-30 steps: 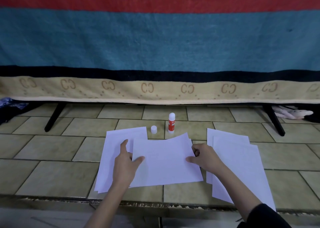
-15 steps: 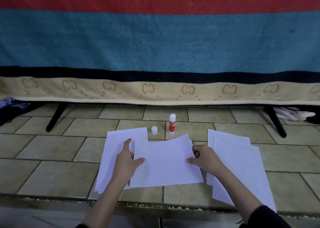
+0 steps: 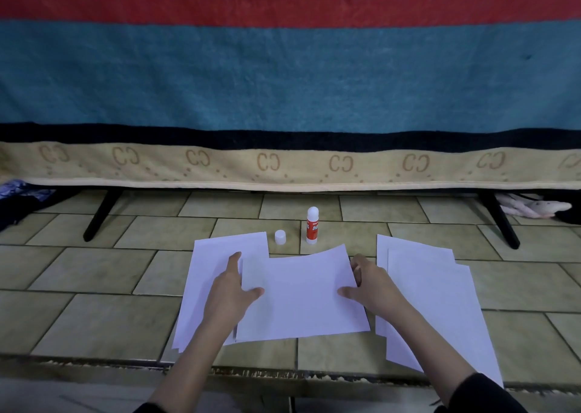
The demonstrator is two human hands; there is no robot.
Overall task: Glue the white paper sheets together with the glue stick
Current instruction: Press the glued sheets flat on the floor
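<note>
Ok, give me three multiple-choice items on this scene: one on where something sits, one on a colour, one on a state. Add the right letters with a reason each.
1. Where is the loose white cap?
A. On the floor tiles just left of the glue stick
B. On the right-hand paper stack
C. In the left hand

2. What colour is the glue stick's label?
A. Blue
B. Green
C. Red

3. What state is the glue stick in?
A. Lying on its side
B. Standing upright with its cap off
C. Held in the right hand

Answers:
1 A, the cap stands on a tile beside the stick, beyond the sheets.
2 C, the lower body is red with white lettering.
3 B, it stands alone on the floor while the left hand and right hand hold the middle sheet.
</note>
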